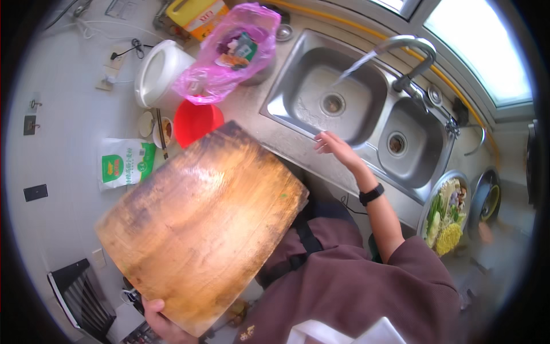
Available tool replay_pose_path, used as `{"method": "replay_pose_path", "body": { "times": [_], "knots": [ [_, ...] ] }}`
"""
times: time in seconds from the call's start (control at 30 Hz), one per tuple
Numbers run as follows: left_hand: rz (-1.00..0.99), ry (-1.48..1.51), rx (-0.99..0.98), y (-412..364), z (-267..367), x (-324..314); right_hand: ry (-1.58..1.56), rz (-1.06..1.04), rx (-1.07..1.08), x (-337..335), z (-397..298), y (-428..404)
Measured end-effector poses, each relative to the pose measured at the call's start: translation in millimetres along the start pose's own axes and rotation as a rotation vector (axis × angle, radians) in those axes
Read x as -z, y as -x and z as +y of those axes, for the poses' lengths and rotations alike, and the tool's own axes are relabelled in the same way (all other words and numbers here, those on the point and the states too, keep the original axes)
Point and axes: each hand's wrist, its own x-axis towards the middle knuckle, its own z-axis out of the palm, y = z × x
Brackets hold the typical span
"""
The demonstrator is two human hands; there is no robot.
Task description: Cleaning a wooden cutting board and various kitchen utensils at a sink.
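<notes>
My left hand [165,320] grips the lower left edge of a large wooden cutting board [206,223], its thumb on the upper face. The board is held tilted in front of my body; its far corner is near a red plastic basin [195,122]. Its surface looks shiny, with dark stains along the edges. My right hand [337,150], with a black band on the wrist, holds nothing; its fingers are extended over the near edge of the double stainless-steel sink [296,122]. Water runs from the curved faucet [414,43] into the larger bowl.
A pink plastic bag [262,26] holding waste, a white bucket [161,77] and a yellow container [195,15] stand left of the sink. A flour bag [124,163], chopsticks [162,133] and small dishes lie near the board. A plate of cut vegetables [447,215] is at the right.
</notes>
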Motion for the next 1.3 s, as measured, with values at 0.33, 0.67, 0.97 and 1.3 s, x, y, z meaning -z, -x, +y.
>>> {"method": "replay_pose_path", "body": {
  "times": [0.33,0.67,0.97,1.3],
  "knots": [
    [-0.471,-0.114,0.089,-58.9,-33.7,-119.6,-0.57,0.101,0.072,55.7,18.6,69.1],
    [-0.726,-0.117,0.119,-185.5,-171.8,-255.1,-0.23,0.698,0.082,87.2,1.0,95.8],
    [-0.598,-0.168,0.337,-239.7,-270.8,-273.9,-0.566,0.561,0.564,81.8,-118.5,-12.6],
    [-0.822,-0.489,0.659,-246.1,-319.6,-227.9,-0.484,0.888,0.345,91.0,-154.4,-67.7]
  ]
}}
